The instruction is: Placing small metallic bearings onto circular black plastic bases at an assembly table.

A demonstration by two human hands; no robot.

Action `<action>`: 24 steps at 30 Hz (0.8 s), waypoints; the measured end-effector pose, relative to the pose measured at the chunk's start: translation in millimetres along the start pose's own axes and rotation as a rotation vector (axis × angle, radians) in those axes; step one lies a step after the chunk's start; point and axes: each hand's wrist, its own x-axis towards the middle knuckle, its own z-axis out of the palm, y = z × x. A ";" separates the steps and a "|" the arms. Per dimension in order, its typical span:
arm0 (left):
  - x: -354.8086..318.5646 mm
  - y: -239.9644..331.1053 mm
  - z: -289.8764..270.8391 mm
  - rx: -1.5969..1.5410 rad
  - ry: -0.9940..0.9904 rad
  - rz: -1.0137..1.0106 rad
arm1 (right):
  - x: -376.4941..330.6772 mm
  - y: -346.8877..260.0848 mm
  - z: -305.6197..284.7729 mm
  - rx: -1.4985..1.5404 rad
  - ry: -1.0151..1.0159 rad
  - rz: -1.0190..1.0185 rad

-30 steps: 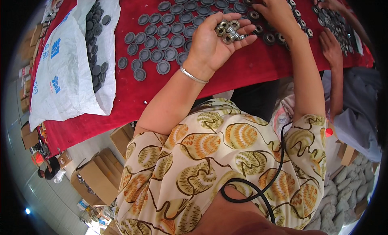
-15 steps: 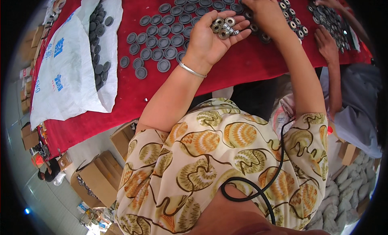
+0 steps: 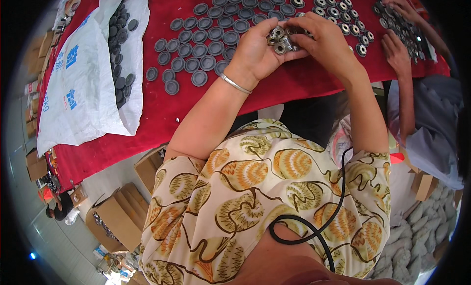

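Observation:
In the upper middle, my left hand (image 3: 255,49) is cupped palm up around several small shiny metal ball bearings (image 3: 279,47). My right hand (image 3: 329,43) reaches over from the right, its fingers curled in at that palm and pinching among the bearings; its fingertips are partly hidden. Rows of round dark-grey plastic caps (image 3: 199,36) lie hollow side up beyond and to the left of my hands. Right of them stands a group of the same caps with bearings seated in them (image 3: 345,28), and one more such cap (image 3: 297,1) sits at the far edge of the rows.
A red cloth (image 3: 132,152) covers the table. On the left, a white woven sack (image 3: 83,89) spills grey caps. At the right a co-worker's hands (image 3: 396,48) work beside a pile of dark parts (image 3: 405,32). Cardboard boxes (image 3: 120,214) stand on the floor below left.
My right hand has come back from the caps at the far right to the bearings in my left palm. The cap at the far edge, formerly covered by that hand, now shows a bearing.

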 end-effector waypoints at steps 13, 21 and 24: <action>-7.1 2.2 18.6 0.002 0.178 0.096 | 70.8 39.2 2.1 -0.277 -0.018 0.075; -9.1 2.5 18.0 0.013 0.124 0.089 | 82.8 49.3 26.5 -0.415 -0.021 -0.063; -9.9 1.2 19.3 0.016 0.134 0.087 | 81.9 50.8 25.0 -0.414 -0.062 -0.036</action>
